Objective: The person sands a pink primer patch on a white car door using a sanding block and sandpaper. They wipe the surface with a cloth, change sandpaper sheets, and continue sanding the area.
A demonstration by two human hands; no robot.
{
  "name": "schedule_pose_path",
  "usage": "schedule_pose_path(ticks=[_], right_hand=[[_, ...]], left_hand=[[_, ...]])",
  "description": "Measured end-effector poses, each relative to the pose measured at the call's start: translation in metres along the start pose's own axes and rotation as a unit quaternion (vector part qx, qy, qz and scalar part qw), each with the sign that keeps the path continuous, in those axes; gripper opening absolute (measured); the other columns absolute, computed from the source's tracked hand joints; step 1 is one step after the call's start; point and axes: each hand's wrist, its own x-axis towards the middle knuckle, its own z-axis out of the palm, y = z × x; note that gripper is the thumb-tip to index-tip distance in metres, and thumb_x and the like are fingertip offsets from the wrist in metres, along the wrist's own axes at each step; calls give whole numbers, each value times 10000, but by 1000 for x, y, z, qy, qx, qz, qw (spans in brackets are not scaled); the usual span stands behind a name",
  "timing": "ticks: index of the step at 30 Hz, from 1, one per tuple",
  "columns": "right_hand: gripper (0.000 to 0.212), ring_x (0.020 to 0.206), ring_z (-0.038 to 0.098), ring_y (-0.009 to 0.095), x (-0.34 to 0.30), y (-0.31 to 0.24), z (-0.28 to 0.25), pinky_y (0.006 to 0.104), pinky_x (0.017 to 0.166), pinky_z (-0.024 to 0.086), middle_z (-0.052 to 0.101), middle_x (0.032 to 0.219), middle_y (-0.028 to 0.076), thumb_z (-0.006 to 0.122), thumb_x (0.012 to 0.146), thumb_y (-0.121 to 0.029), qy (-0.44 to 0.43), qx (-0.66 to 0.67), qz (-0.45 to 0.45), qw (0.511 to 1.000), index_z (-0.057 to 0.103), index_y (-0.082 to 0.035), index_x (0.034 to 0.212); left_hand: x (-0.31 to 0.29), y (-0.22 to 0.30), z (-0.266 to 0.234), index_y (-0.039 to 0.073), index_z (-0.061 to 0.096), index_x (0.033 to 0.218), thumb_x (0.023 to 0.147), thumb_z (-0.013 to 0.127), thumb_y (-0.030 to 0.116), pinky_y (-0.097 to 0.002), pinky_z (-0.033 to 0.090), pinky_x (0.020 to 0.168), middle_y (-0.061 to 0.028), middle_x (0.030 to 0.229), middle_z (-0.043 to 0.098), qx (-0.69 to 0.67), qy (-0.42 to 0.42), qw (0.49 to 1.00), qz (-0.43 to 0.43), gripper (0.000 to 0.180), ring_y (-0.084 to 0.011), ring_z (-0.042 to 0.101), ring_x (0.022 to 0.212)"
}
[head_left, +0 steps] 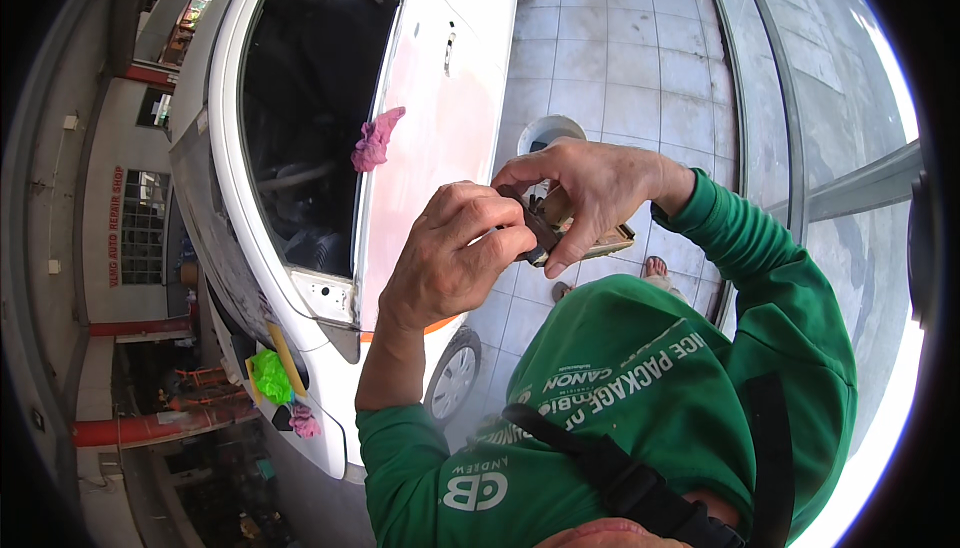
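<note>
In front of my chest, over the gap beside a white car, both hands meet on a small dark brown, flat-looking piece [540, 228]. My left hand [455, 248] has its fingers curled, pinching the piece's near end. Thumb and fingers of my right hand [595, 193] arch around its other side and grip it. The fingers hide much of it, so its exact kind cannot be made out. Just beyond my right thumb shows a tan, box-like edge [615, 240]; whether it is held or lies lower is unclear. A pale bucket [533, 135] stands on the floor, partly behind my right hand.
The white car [430, 158] fills the left, its door panel patchy pink. One pink cloth [378, 140] hangs at the window edge. A green cloth or bag [270, 376] and another pink cloth [304, 421] lie toward the front end. Glass panels [810, 78] border the tiled floor [625, 68] at right.
</note>
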Motion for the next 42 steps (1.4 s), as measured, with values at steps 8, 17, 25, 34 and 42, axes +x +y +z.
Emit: schedule_pose_path(ticks=[8, 17, 25, 34, 42], right_hand=[[798, 1080, 724, 214, -3, 12, 0, 341, 983, 567, 754, 1225, 150, 974, 732, -258, -24, 93, -2, 995, 608, 49, 1372], [682, 1082, 729, 195, -7, 25, -4, 321, 986, 575, 760, 1252, 140, 873, 813, -167, -14, 77, -9, 997, 619, 33, 1413], [773, 1052, 728, 160, -12, 34, -5, 297, 946, 584, 760, 1247, 145, 926, 807, -195, -24, 142, -4, 990, 581, 62, 1449], [820, 1084, 722, 200, -15, 10, -8, 340, 984, 563, 762, 1219, 121, 966, 742, -227, -10, 96, 5, 995, 605, 24, 1435], [794, 1035, 745, 241, -23, 15, -1, 352, 945, 577, 771, 1153, 130, 969, 682, -282, -1, 96, 21, 995, 660, 25, 1346]], left_hand=[[5, -2, -9, 121, 667, 1019, 771, 817, 0, -405, 565, 933, -28, 1073, 639, -20, -53, 998, -12, 314, -261, 615, 1055], [10, 0, -3, 79, 712, 1070, 769, 825, -24, -404, 633, 886, -43, 1081, 674, -11, -4, 1000, -6, 337, -272, 695, 1036], [0, -3, 21, 69, 762, 1164, 779, 836, 9, -425, 658, 942, -73, 1088, 722, 7, 84, 996, 11, 397, -267, 722, 1038], [-4, -7, 30, 113, 765, 1107, 758, 897, 126, -488, 617, 986, -59, 1102, 698, -52, 132, 990, -23, 373, -281, 684, 1076], [-2, -2, 18, 99, 708, 1057, 735, 912, 145, -431, 590, 903, -51, 1087, 665, -60, 31, 997, -46, 384, -289, 650, 1043]])
